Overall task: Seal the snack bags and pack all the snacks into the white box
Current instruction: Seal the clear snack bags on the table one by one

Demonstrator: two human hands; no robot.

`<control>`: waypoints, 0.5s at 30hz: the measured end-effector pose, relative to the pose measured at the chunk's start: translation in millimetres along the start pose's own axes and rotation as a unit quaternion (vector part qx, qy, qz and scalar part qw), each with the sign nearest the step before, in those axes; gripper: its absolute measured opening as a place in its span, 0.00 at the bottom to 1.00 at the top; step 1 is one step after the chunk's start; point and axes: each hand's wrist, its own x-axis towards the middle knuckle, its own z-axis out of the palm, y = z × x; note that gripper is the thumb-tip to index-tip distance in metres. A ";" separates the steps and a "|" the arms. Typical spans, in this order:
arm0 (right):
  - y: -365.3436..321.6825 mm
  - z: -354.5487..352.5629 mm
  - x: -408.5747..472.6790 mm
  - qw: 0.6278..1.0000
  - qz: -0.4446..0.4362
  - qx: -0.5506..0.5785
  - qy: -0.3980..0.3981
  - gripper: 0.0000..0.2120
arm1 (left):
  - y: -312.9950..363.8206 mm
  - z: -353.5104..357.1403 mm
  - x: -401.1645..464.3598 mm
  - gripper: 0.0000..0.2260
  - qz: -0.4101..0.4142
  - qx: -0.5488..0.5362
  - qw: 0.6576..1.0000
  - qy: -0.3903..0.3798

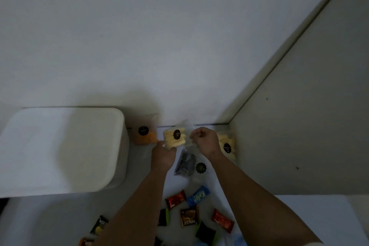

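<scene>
A clear bag of pale round biscuits (175, 138) with a black sticker is held up between both hands near the back wall. My left hand (163, 155) grips its lower left corner. My right hand (203, 140) pinches its top right edge with curled fingers. The white box (63, 152) stands closed at the left. An orange-snack bag (143, 136) leans beside the box. A bag of dark cookies (186, 164) lies under my hands, and a bag of pale sticks (226, 144) rests at the right wall.
Several small wrapped snacks lie on the white surface nearer to me: a blue one (198, 195), red ones (175, 198) (222, 219), a brown one (189, 216) and black-green ones (205, 233). A grey wall panel (299, 126) closes off the right side.
</scene>
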 end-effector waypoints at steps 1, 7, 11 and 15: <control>-5.4 -3.4 -7.3 0.999 -0.039 -0.010 -0.011 0.10 | 3.9 -1.8 -6.9 0.18 0.013 0.012 1.000 0.017; -42.1 -30.3 -72.8 0.978 -0.178 -0.095 -0.058 0.02 | 52.2 -14.4 -72.1 0.30 0.083 0.046 0.995 0.034; -59.9 -54.3 -126.2 0.954 -0.244 -0.139 -0.104 0.06 | 57.4 -30.8 -110.7 0.26 0.097 0.007 0.995 0.026; -67.2 -67.9 -170.8 0.937 -0.294 -0.153 -0.109 0.06 | 46.3 -42.1 -147.5 0.16 0.147 0.036 0.987 0.063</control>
